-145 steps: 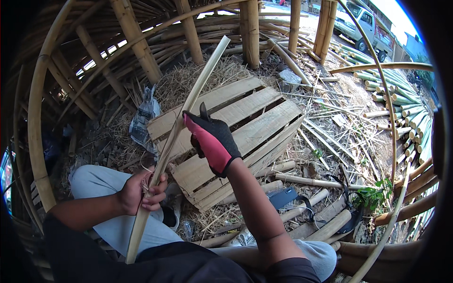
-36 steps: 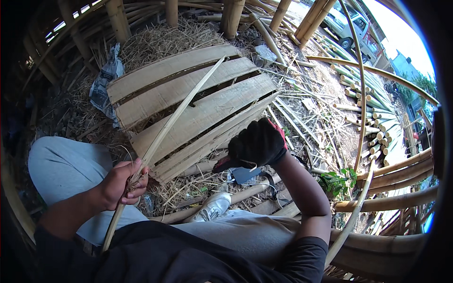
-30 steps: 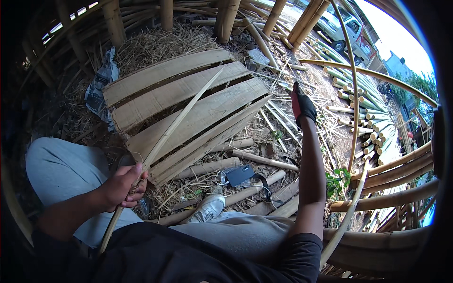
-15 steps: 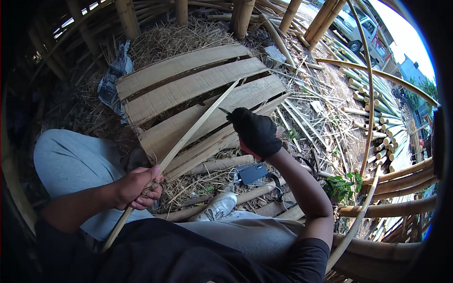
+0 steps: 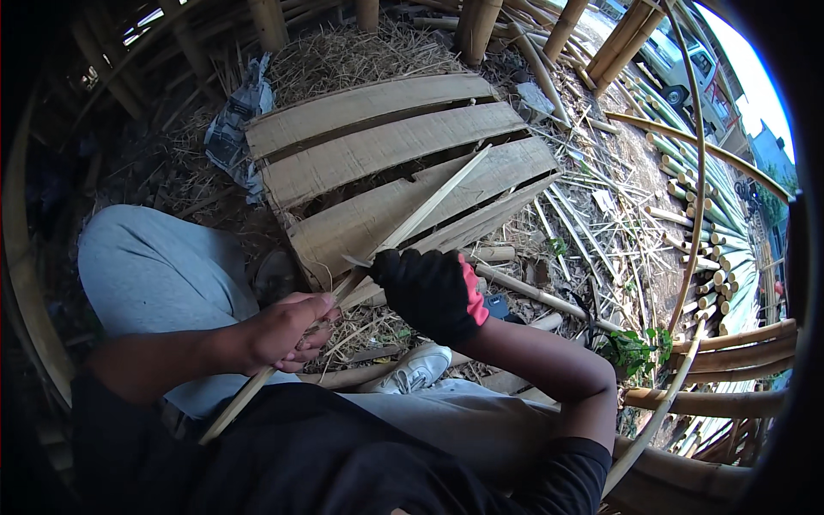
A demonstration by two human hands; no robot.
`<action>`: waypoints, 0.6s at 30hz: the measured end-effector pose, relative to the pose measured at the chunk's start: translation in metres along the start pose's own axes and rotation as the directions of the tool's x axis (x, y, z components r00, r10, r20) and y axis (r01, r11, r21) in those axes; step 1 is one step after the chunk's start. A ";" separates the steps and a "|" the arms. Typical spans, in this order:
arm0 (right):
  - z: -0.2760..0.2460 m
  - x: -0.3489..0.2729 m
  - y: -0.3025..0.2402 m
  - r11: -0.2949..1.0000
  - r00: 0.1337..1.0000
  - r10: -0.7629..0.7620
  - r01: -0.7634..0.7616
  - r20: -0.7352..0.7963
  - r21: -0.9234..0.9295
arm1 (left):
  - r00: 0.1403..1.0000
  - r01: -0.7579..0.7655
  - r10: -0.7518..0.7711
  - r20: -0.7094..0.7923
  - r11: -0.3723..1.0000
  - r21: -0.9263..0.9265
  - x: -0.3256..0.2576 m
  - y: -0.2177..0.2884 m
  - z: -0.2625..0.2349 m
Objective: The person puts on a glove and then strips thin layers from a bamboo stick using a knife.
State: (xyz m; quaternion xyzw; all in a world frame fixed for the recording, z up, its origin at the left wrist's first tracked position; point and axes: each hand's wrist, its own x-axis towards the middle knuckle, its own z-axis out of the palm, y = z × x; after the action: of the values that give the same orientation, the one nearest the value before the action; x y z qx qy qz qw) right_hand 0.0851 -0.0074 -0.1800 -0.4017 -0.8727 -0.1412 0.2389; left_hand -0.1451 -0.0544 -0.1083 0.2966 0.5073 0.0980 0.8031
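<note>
My bare left hand (image 5: 287,333) is closed round a long, pale bamboo strip (image 5: 438,196), which slants from my lap up across a low slatted wooden platform (image 5: 330,163). The strip's far end reaches over the platform's third slat. In a black glove with red at the wrist, my right hand (image 5: 429,292) grips a knife whose handle is hidden in the fist. A short knife blade (image 5: 356,261) pokes out to the left and lies against or just over the strip, a little beyond my left hand. Whether it cuts in cannot be seen.
A phone (image 5: 496,305) shows partly behind my right wrist, near my white shoe (image 5: 415,367). Straw and shavings (image 5: 365,64) cover the ground. Bamboo posts (image 5: 476,33) stand behind the platform; a stack of bamboo poles (image 5: 725,257) and a leafy sprig (image 5: 635,348) are at right.
My right hand with the knife has come down and left along the strip, from well up its length to near my left hand. The view has shifted slightly; my left hand keeps its hold.
</note>
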 end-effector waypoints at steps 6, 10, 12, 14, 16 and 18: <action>-0.019 0.018 -0.012 0.987 1.000 -0.027 0.026 0.005 0.162 | 0.999 0.008 -0.006 0.039 0.998 -0.058 -0.005 -0.001 -0.007; -0.001 0.028 0.022 0.984 0.998 0.062 -0.059 -0.013 0.169 | 1.000 0.016 -0.016 0.002 0.999 -0.046 -0.010 0.001 -0.004; -0.002 0.023 0.026 0.975 0.998 0.059 -0.056 -0.007 0.217 | 1.000 0.028 -0.028 -0.001 0.999 -0.036 -0.010 0.005 -0.004; -0.019 0.019 0.000 0.998 0.998 -0.049 0.047 0.049 0.034 | 1.000 0.026 -0.026 0.010 0.998 -0.056 -0.008 0.000 -0.008; -0.013 0.019 0.012 0.999 0.996 -0.022 0.018 0.084 0.044 | 0.999 0.034 -0.032 0.034 0.998 -0.058 -0.009 -0.001 -0.007; -0.007 0.029 0.034 0.970 0.996 0.066 -0.078 0.057 0.230 | 1.000 0.000 0.001 0.010 0.999 -0.046 -0.009 0.002 -0.006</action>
State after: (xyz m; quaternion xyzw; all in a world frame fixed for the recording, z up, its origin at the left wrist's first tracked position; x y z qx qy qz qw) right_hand 0.0968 0.0293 -0.1567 -0.4059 -0.8737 -0.0196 0.2676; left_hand -0.1543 -0.0546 -0.1022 0.2786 0.5007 0.1082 0.8124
